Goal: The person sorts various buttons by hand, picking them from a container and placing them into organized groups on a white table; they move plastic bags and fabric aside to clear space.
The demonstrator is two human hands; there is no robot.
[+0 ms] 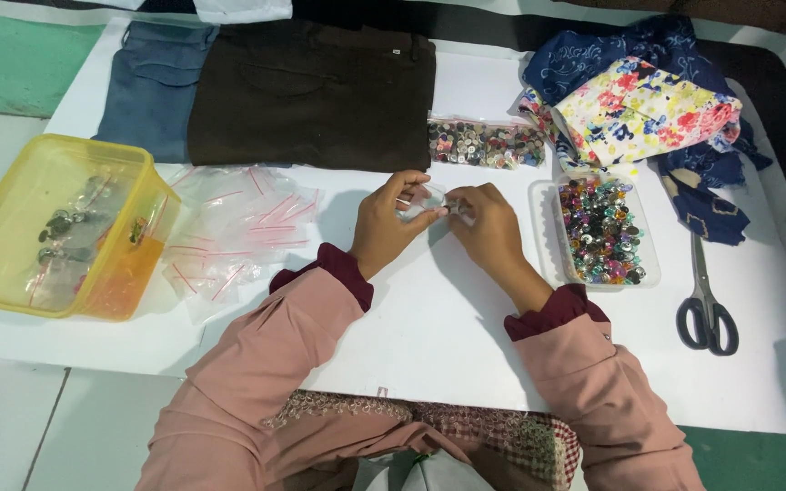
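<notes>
Both hands meet over the middle of the white worktop, fingertips pinched together on one small clear zip bag. The left hand grips its left edge with curled fingers; the right hand pinches its right edge, where something small and dark shows. Whether that is a button I cannot tell. The bag lies crosswise between the hands, about equally near to each. Just right of the right hand sits a clear tray of coloured buttons, nearer to it than the bagged buttons beyond. Left of the left hand lies a heap of empty zip bags, then a yellow tub. Scissors lie far right.
</notes>
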